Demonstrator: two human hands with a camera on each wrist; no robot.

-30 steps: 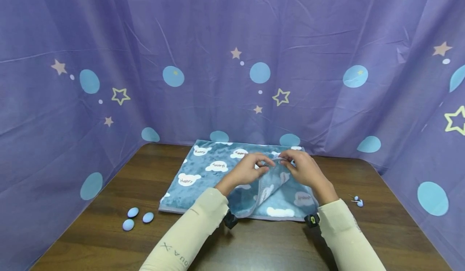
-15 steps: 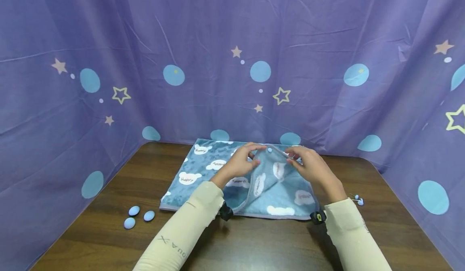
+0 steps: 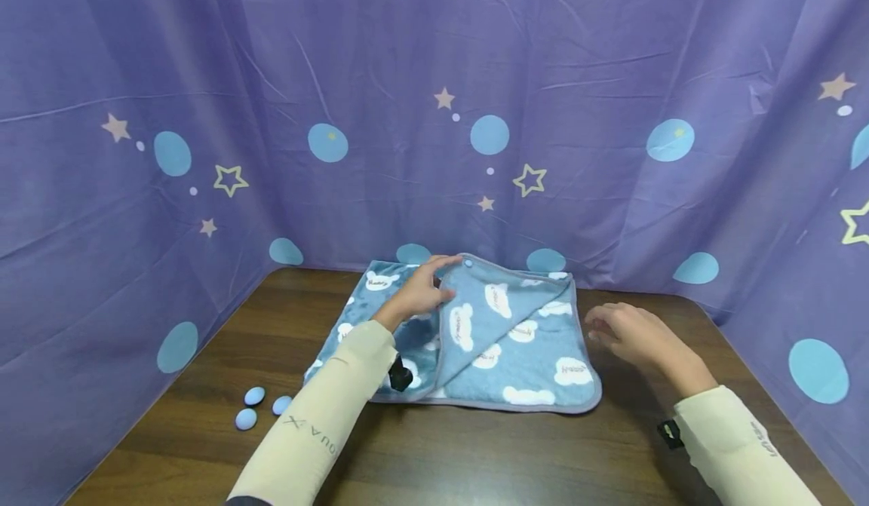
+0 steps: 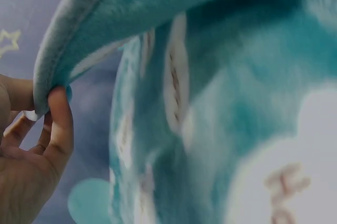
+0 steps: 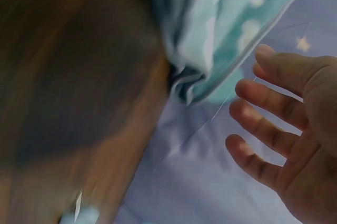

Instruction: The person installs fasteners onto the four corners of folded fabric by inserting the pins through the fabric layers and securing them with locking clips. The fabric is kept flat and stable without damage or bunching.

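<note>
A blue plush blanket (image 3: 546, 351) with white bear-head prints lies on the table, one layer folded back into a raised flap (image 3: 498, 302). My left hand (image 3: 422, 287) pinches the flap's grey-edged corner between thumb and fingers; the left wrist view shows that grip (image 4: 37, 161) close up. At this corner sits a small round light-blue button-like piece (image 3: 468, 263). My right hand (image 3: 638, 336) hovers right of the blanket, apart from it, its fingers loosely bent around nothing. In the right wrist view its fingers (image 5: 258, 166) are spread.
Several light-blue oval caps (image 3: 254, 396) lie on the left of the brown wooden table (image 3: 475, 453). A pale blue piece (image 5: 81, 216) with a thin pointed pin shows low in the right wrist view. A purple curtain (image 3: 407, 61) with stars surrounds the table.
Both hands were at the blanket's edge near the middle. My left hand has carried the corner left and back, widening the flap; my right hand has left the cloth and moved right.
</note>
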